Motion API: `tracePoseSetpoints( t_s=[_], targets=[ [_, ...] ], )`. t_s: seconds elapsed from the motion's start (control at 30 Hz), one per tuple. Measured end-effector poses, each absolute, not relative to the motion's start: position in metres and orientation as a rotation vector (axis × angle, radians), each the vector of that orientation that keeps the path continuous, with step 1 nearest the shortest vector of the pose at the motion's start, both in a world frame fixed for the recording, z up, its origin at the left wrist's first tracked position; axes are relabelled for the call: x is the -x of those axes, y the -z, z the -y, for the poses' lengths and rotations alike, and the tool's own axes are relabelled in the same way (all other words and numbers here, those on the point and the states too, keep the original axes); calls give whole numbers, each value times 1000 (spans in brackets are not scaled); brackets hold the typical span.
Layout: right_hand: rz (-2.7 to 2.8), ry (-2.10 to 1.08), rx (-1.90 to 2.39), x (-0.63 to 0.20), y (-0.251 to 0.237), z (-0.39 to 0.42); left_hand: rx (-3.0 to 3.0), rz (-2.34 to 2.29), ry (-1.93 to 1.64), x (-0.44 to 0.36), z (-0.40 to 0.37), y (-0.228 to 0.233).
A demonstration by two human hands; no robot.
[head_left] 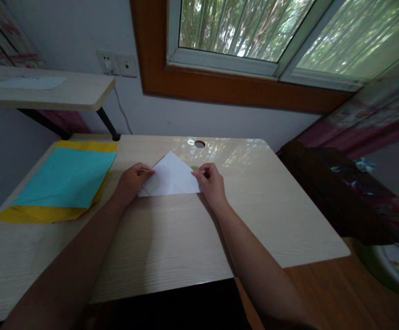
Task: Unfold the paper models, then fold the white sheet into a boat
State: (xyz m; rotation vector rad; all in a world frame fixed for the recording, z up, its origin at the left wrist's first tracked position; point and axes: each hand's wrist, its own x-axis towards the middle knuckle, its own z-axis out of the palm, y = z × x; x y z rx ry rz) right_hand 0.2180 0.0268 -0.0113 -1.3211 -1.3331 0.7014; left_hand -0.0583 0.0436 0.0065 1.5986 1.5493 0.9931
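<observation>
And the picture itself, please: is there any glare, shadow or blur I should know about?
Head view: dim room, brightest through the window; head view: glare on the table around the round hole; head view: a shadow beside the right forearm; head view: blur toward the right, on the dark furniture, while the white paper has readable edges.

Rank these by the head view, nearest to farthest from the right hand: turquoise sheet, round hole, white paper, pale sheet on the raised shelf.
1. White paper: touching the right hand.
2. Round hole: just beyond the hand, in the desk.
3. Turquoise sheet: on the desk's left side.
4. Pale sheet: far left, on the raised shelf.
</observation>
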Motion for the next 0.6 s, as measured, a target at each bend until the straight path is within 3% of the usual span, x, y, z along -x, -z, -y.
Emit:
tracePoseSetpoints(
  t_s=[0.6],
  targets=[
    [993,-909,1195,-227,17,-39,-1617,-1071,-951,66,-36,-1]
  ],
)
